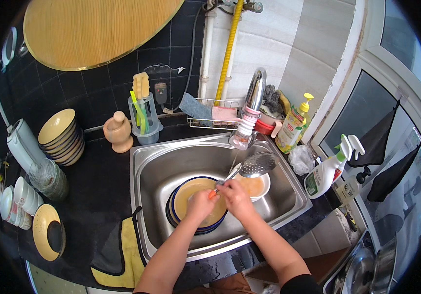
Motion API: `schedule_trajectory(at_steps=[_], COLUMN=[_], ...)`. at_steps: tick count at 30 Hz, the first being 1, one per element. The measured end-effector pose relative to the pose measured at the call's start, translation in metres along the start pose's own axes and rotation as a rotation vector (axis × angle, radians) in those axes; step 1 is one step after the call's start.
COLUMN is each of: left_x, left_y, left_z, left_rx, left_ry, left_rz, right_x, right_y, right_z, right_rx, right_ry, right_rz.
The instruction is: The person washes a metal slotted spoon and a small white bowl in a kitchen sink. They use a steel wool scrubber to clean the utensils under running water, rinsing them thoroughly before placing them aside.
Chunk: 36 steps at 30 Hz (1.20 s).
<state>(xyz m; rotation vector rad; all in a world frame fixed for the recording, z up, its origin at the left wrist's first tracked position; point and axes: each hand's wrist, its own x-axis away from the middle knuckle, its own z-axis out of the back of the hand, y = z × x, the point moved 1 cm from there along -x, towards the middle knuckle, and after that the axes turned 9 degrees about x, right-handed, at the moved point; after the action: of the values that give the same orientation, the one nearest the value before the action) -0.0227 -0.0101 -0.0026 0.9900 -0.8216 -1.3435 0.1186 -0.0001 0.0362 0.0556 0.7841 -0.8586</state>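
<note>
We look down on a black tabletop point(98, 196) with a stainless steel sink basin point(161, 166) set into it. In the basin we count one stack of yellow plates with dark blue rims point(186, 198) and, just beside it on the right, one white bowl point(259, 188) holding brownish liquid. A thin stream of water runs from the chrome tap point(253, 93) into the basin.

Our left hand point(199, 202) and right hand point(235, 193) meet over the plates. Both sets of fingers are pressed together around the orange-tipped handle of one perforated metal skimmer ladle point(257, 164), whose round head sits above the white bowl.

On the tabletop to the left stands one stack of cream bowls point(62, 134); we cannot tell exactly how many it holds. Near it stands one beige wooden pot point(118, 131), then one clear plastic holder point(144, 122) with green utensils and a yellow sponge in it. At the right rim we count two bottles: one yellow dish soap pump bottle point(292, 125) and one white spray bottle point(329, 166).
</note>
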Motion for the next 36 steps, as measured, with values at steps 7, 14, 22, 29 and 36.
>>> schedule_trajectory(at_steps=[7,14,22,29,36], left_x=[0.005,-0.006,0.002,0.001,0.001], left_y=[0.019,-0.007,0.021,0.014,0.012], left_z=[0.008,0.002,0.013,0.020,0.019], left_rx=[0.009,0.070,0.504,0.598,0.609], left_ry=[-0.035,-0.099,-0.394,-0.473,-0.511], left_rz=[0.083,0.024,0.328,0.468,0.523], right_x=[-0.005,-0.004,0.000,0.005,0.005], right_y=[0.009,0.016,0.034,0.020,0.009], right_z=[0.001,0.001,0.000,0.000,0.004], right_rx=[0.043,0.050,0.003,-0.214,-0.312], right_ry=[0.081,0.123,0.229,-0.077,-0.196], right_rz=[-0.100,-0.105,-0.252,-0.163,-0.129])
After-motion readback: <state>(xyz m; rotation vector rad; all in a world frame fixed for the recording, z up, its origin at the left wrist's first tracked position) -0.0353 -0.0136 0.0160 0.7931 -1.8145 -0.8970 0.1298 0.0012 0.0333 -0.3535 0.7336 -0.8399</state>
